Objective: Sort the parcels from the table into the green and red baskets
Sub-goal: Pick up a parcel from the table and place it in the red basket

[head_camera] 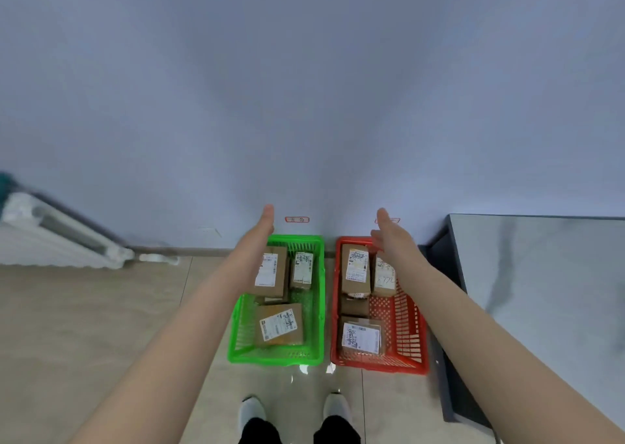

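Left hand and right hand stretch flat, fingers straight, seemingly empty. Parcels fill the green basket left, red basket right.

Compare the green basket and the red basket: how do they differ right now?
The green basket sits on the person's left. The red basket sits on the right, beside the table. The green one shows three parcels; the red one shows four, including a small brown box in its middle. Both are slatted plastic baskets standing side by side on the floor by the wall.
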